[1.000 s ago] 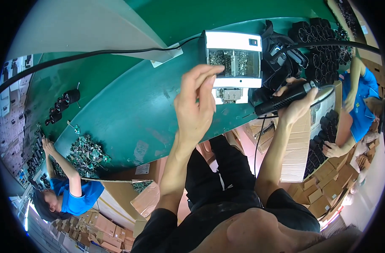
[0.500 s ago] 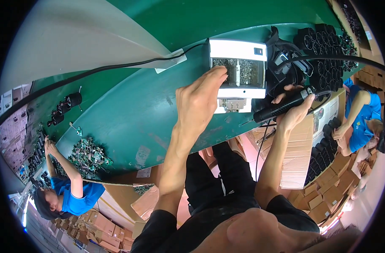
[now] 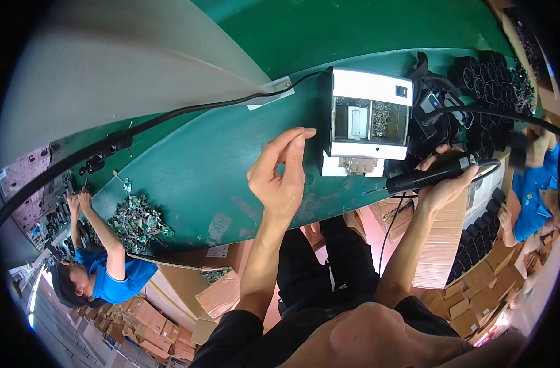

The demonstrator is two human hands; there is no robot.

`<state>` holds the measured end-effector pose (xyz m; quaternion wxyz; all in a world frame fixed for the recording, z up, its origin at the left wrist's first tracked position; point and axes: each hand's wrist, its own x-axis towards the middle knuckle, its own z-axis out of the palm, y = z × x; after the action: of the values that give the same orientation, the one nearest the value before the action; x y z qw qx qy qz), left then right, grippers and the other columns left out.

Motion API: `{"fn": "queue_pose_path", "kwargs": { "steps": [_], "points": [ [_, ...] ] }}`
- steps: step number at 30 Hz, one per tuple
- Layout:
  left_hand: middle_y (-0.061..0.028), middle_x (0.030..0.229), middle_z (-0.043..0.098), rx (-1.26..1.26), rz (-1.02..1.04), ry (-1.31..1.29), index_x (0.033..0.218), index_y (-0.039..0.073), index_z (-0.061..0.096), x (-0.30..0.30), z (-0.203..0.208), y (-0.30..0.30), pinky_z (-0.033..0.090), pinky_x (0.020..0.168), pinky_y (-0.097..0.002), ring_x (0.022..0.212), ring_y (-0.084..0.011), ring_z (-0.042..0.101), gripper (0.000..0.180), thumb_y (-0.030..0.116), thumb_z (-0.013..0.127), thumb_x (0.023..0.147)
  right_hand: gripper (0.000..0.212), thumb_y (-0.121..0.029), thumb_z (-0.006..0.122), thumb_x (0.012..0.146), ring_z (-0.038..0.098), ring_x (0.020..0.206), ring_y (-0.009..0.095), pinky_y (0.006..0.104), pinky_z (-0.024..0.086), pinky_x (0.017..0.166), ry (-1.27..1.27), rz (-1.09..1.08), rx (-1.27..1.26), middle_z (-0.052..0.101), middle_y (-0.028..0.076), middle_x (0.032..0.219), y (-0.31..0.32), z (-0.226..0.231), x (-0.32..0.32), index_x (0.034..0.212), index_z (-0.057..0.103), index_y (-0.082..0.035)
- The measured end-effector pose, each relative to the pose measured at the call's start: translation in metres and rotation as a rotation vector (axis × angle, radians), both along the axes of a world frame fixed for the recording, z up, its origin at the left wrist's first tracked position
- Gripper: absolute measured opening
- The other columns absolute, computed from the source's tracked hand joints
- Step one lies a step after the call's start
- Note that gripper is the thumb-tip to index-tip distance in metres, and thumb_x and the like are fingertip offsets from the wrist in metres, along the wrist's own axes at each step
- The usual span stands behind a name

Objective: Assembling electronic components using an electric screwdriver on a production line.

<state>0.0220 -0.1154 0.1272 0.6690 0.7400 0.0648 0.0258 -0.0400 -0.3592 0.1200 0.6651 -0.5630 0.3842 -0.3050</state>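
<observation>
My left hand [image 3: 276,178] is raised just left of a white screw feeder [image 3: 372,149], apart from it. Its thumb and index fingertip are pinched together; whatever lies between them is too small to make out. Through the feeder's window I see small loose screws [image 3: 381,119] and a pale plate. At the feeder's front sits a metal outlet block [image 3: 358,165]. Wrapped in my right hand [image 3: 442,191] is a black electric screwdriver [image 3: 430,173], tilted, its thin bit pointing left over the bench edge, right of the feeder's front.
Black cylindrical housings [image 3: 485,76] stand grouped at the far right of the green bench [image 3: 231,165]. A black cable [image 3: 188,113] crosses from the left. Circuit parts [image 3: 139,224] are heaped at left. Co-workers in blue shirts work on both sides, near cardboard boxes [image 3: 439,245].
My left hand has come out of the feeder's screw window and moved left, fingers pinched. The pale part inside the window looks wider. My right hand still grips the screwdriver; the view has shifted slightly.
</observation>
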Motion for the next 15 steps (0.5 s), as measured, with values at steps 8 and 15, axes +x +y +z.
{"fn": "queue_pose_path", "kwargs": {
  "steps": [8,15],
  "points": [
    [-0.0096,0.097,0.076,-0.088,0.005,0.061,0.108,-0.002,0.068,-0.008,-0.010,-0.001,0.040,0.052,-0.0174,0.053,-0.0059,0.047,0.014,0.004,0.065,0.095,0.053,-0.049,0.024,0.104,0.055,0.043,0.017,0.0284,0.044,0.040,0.016,-0.016,-0.004,0.067,0.011,0.083,-0.001,-0.002,0.005,0.107,0.055,-0.006],
    [-0.0106,0.098,0.076,-0.105,-0.001,0.092,0.108,-0.002,0.067,-0.009,-0.011,0.001,0.040,0.051,-0.0178,0.052,-0.0062,0.046,0.014,0.004,0.064,0.095,0.053,-0.050,0.025,0.105,0.054,0.045,0.017,0.0290,0.045,0.041,0.064,0.010,-0.025,0.066,0.010,0.085,0.001,-0.010,0.011,0.106,0.054,-0.005]
  ]
}}
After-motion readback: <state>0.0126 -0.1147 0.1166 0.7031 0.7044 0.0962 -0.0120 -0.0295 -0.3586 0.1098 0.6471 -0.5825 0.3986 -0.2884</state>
